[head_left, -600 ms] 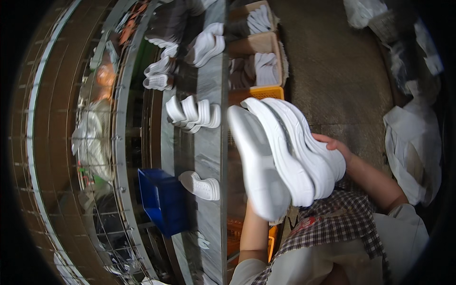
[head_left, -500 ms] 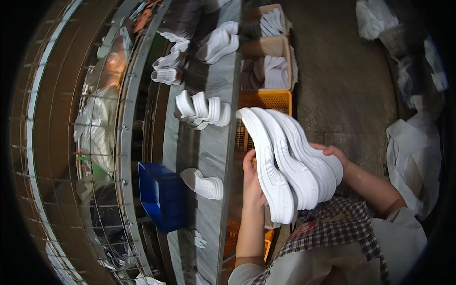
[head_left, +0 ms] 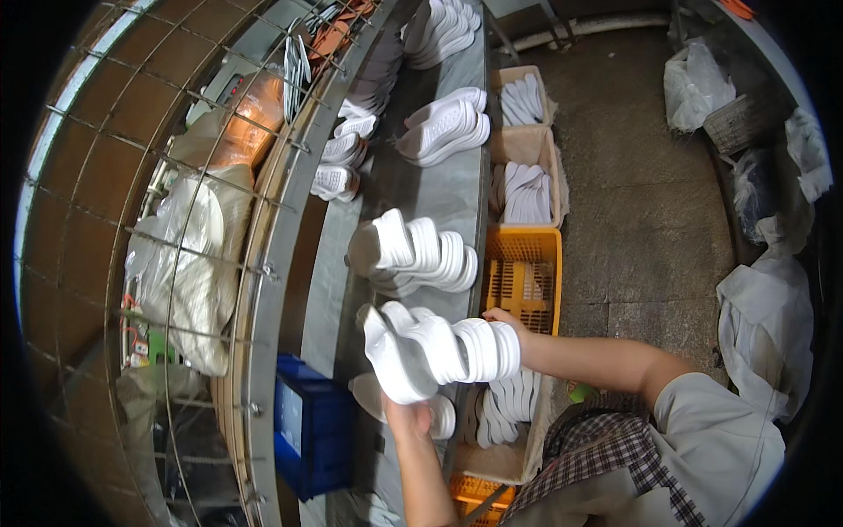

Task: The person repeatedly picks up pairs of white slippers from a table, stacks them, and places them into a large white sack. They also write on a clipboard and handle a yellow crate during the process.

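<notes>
A row of white shoe soles (head_left: 439, 347) is held between both hands above the long grey surface (head_left: 439, 198). The left hand (head_left: 406, 417) is placed under the near end, its fingers closed around the first sole. The right hand (head_left: 507, 323) is pressed against the far end, its fingers bent over the last sole. About 6 soles are counted in this row, though the edges overlap and the number is not sure.

To do this step well, the row should be squeezed evenly from both ends, so that no sole slips out of the middle, and it should be kept level until it rests on the surface.

On the surface, a second row of soles (head_left: 413, 255) is seen just beyond the held one, and 1 single sole (head_left: 443, 417) lies below it. More groups (head_left: 448, 127) are seen farther away. Beside the surface, 1 yellow crate (head_left: 522, 277) and 2 cardboard boxes (head_left: 527, 176) with soles are standing on the floor. 1 blue box (head_left: 307, 435) is at the left.
</notes>
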The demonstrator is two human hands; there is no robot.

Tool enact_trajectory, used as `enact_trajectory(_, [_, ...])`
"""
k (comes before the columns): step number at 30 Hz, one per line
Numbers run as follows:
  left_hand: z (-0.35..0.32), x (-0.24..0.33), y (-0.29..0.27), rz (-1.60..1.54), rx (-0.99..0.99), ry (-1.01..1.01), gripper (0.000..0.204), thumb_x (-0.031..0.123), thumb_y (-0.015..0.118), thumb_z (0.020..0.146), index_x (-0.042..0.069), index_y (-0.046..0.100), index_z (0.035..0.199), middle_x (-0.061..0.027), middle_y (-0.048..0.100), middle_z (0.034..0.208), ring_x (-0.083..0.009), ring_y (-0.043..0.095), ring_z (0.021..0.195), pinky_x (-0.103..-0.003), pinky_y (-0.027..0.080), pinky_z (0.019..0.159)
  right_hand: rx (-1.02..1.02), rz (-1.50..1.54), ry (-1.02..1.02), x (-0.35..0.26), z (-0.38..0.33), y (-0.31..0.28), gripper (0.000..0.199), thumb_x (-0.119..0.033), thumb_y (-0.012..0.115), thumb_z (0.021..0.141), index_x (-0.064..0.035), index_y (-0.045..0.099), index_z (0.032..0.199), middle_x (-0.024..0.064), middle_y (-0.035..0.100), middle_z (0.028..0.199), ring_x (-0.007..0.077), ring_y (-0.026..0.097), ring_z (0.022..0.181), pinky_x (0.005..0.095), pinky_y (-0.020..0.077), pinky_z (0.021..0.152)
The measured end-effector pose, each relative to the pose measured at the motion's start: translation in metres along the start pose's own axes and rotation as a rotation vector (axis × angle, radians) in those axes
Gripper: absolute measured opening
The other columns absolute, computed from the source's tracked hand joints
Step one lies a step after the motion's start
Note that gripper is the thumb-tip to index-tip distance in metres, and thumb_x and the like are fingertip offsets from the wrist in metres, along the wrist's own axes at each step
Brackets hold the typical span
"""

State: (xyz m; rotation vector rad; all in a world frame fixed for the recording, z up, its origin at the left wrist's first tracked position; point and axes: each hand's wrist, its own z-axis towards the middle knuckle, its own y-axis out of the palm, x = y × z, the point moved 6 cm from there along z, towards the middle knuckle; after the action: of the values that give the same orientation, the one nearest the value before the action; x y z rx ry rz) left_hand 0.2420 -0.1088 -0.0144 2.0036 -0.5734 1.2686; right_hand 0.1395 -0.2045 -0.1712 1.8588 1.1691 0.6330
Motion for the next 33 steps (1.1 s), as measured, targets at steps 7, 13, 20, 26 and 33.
enact_trajectory(7, [0.065,0.017,-0.039,0.105,0.052,0.001,0.044,0.028,0.053,0.087,0.011,0.043,0.126,-0.0073,0.049,0.123,-0.0244,0.048,0.113,-0.047,0.044,0.085,0.722,-0.465,-0.630,-0.032,0.062,-0.022,0.030,-0.019,0.042,0.083,0.0072,0.055,0.079,0.0233,0.060,0.081,0.0332,0.058,0.074,0.0441,0.0423,0.068])
enact_trajectory(13, [0.108,0.021,-0.063,0.180,-0.007,0.001,0.054,0.041,0.048,0.089,0.014,0.034,0.133,-0.0069,0.038,0.135,-0.0268,0.040,0.122,-0.051,0.036,0.094,0.877,-0.519,-0.818,-0.028,0.074,-0.006,0.036,-0.023,0.035,0.086,0.0077,0.054,0.080,0.0245,0.057,0.079,0.0368,0.054,0.073,0.0433,0.0414,0.069])
enact_trajectory(20, [0.080,0.048,-0.066,0.234,0.210,0.342,0.057,0.042,0.043,0.092,0.007,0.033,0.136,-0.0098,0.031,0.141,-0.0280,0.031,0.128,-0.044,0.023,0.105,0.612,-0.405,-0.631,-0.058,0.063,-0.047,0.022,-0.020,0.046,0.088,-0.0043,0.049,0.072,0.0040,0.048,0.069,0.0156,0.045,0.065,0.0288,0.0383,0.065])
enact_trajectory(26, [-0.004,0.087,0.032,0.863,0.437,0.932,0.039,0.017,0.056,0.086,0.000,0.043,0.119,-0.0149,0.037,0.132,-0.0212,0.040,0.110,-0.032,0.030,0.091,0.555,-0.122,-0.278,-0.137,-0.009,-0.150,0.016,-0.023,0.051,0.085,-0.0106,0.049,0.074,0.0006,0.049,0.069,0.0119,0.043,0.055,0.0293,0.0356,0.049])
enact_trajectory(33, [0.009,-0.014,0.262,1.250,-0.059,1.023,0.027,0.008,0.062,0.075,0.002,0.053,0.099,-0.0205,0.045,0.118,-0.0346,0.041,0.112,-0.044,0.030,0.096,0.585,-0.078,-0.220,-0.283,-0.100,-0.236,0.016,-0.024,0.054,0.083,-0.0110,0.048,0.076,0.0007,0.048,0.068,0.0138,0.044,0.057,0.0298,0.0357,0.050])
